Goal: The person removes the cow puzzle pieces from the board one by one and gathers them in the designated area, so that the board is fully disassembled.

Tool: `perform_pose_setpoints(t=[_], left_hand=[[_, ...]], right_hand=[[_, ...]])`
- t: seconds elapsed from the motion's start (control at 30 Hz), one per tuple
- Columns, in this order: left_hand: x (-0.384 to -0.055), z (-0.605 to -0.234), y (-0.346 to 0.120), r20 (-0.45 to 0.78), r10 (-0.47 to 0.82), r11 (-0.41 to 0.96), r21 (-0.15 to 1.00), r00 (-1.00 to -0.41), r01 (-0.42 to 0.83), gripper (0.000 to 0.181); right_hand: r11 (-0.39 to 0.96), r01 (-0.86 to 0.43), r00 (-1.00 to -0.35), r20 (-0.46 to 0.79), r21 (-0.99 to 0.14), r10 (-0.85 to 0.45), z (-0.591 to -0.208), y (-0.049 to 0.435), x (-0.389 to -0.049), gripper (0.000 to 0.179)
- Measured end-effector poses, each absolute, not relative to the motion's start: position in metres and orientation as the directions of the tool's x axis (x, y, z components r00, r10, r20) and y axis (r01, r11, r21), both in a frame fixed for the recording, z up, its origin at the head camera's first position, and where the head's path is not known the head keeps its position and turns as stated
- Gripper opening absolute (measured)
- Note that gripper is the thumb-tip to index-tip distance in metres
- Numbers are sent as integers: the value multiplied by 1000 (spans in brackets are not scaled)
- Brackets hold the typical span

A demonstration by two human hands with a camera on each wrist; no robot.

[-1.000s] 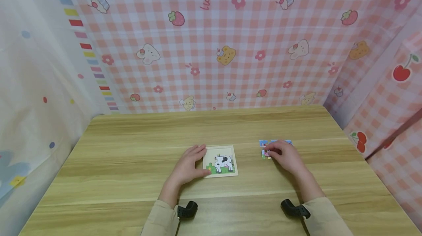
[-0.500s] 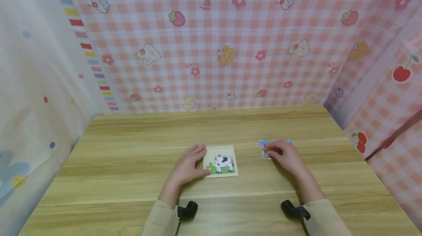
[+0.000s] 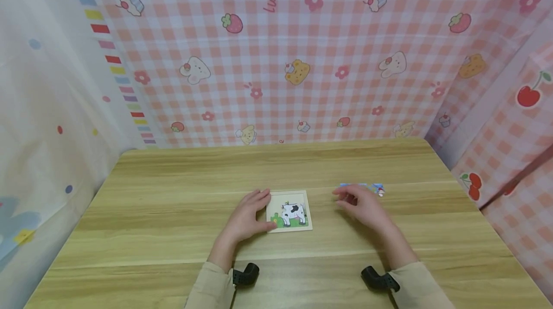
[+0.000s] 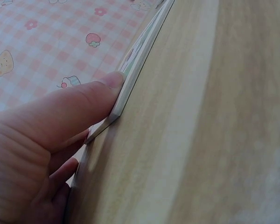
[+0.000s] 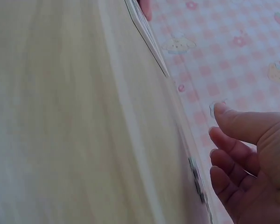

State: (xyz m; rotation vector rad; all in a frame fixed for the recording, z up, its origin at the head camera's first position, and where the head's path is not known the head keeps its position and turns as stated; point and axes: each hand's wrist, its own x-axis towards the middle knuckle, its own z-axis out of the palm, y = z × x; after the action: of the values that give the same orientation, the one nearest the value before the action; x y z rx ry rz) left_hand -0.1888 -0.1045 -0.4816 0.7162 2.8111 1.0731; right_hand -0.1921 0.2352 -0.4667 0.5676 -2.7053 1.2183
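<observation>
Your left hand point(image 3: 246, 215) grips the left side of the puzzle board point(image 3: 286, 197), thumb on its near corner and fingers at its far corner; the left wrist view shows the thumb pressed on the rim. The board lies flat on the wooden worktop point(image 3: 173, 227). Within its frame, a black-and-white cow point(image 3: 295, 214) stands on green across the nearer part, while the farther part is plain and pale.

To the right of the board and apart from it, your right hand point(image 3: 363, 210) hovers above the worktop, thumb and index fingertips spread a little, the other fingers loosely bent, with nothing seen between them. Just beyond and below it, also right of the board, lie loose puzzle pieces point(image 3: 379, 189) with blue printing; your hand covers part of them, so you cannot tell how many there are. Nearer to you than the board, a black wrist device point(image 3: 246, 275) sits at your left cuff. Well behind the board hangs a pink checked curtain point(image 3: 259, 45).
</observation>
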Motion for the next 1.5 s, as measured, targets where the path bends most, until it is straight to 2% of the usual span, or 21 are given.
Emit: perform_pose_setpoints(t=[0.57,0.7,0.93,1.33,1.5], left_hand=[[-187,-477,-101,135,430,646,645,-893,408,77],[-186,-470,-92,169,435,646,625,-884,438,77],[-188,-470,-80,142,450,699,559,-881,447,79],[-188,-475,-77,127,425,709,569,-896,417,81],[-188,-477,-79,131,425,703,575,-896,418,81]], right_hand=[[553,-445,-872,200,-705,-447,-460,187,-196,29],[551,-471,-856,205,-689,-475,-457,176,-199,28],[533,-509,-821,197,-676,-535,-456,160,-205,26],[579,-494,-818,120,-649,-563,-454,146,-212,26],[595,-537,-781,86,-598,-618,-452,139,-219,27]])
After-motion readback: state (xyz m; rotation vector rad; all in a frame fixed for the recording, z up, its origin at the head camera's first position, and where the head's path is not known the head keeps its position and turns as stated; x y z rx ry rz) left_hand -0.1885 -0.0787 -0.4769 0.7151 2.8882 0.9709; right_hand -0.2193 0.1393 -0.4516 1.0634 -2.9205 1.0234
